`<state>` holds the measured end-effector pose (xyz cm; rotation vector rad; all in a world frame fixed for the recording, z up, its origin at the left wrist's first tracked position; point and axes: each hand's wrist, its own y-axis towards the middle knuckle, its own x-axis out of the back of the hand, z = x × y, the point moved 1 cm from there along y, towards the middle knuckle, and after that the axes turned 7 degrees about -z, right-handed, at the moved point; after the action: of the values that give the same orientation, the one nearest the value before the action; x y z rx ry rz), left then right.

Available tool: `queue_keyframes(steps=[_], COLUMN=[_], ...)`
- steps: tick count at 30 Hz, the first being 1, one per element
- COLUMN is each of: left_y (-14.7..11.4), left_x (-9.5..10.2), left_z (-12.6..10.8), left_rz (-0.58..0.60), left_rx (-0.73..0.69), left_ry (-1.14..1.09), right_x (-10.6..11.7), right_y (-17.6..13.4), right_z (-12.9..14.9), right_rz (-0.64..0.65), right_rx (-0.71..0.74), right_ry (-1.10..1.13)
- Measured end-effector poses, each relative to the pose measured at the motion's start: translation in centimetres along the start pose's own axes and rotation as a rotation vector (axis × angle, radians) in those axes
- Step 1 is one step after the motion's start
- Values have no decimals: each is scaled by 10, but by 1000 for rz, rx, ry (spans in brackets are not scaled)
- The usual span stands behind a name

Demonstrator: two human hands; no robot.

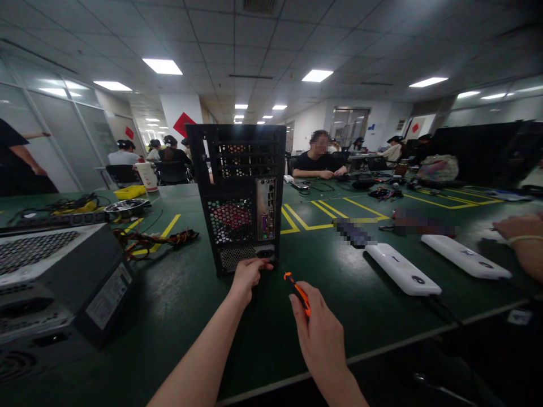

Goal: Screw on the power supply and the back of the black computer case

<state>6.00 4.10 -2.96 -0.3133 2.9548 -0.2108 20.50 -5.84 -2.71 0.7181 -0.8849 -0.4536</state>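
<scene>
A black computer case [242,198] stands upright in front of me, its rear side facing me. A metal port plate [266,209] and a perforated power supply [237,258] show in its back. My left hand [249,277] is at the lower right corner of the case, its fingers closed together by the power supply's edge. Whatever those fingers pinch, if anything, is too small to make out. My right hand [320,328] grips an orange and black screwdriver [300,293]. Its thin shaft points up and left toward that same corner, and the tip is hard to see.
Left of the case lie a large grey power supply [46,288], a cable bundle [169,240] and a metal bowl [127,207]. White power banks [401,268] with cables lie at right. Another person's hand [521,240] rests at the right edge; a person [319,161] sits across the table [178,339].
</scene>
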Motion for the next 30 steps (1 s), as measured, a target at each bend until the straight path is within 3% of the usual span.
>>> queue_keyframes(steps=[8, 15, 23, 30], left_y=[-1, 0, -3, -1], left_x=[0, 0, -1, 0], left_z=[-1, -1, -1, -1], left_rz=[-15, -8, -7, -15], left_rx=[4, 5, -5, -4], left_ry=[-8, -5, -15, -12], right_x=[-3, -2, -2, -3], right_y=[3, 5, 4, 3], right_z=[3, 1, 4, 0], right_rz=[-34, -25, -22, -56], right_rx=[129, 63, 136, -27], right_ry=[151, 91, 92, 92])
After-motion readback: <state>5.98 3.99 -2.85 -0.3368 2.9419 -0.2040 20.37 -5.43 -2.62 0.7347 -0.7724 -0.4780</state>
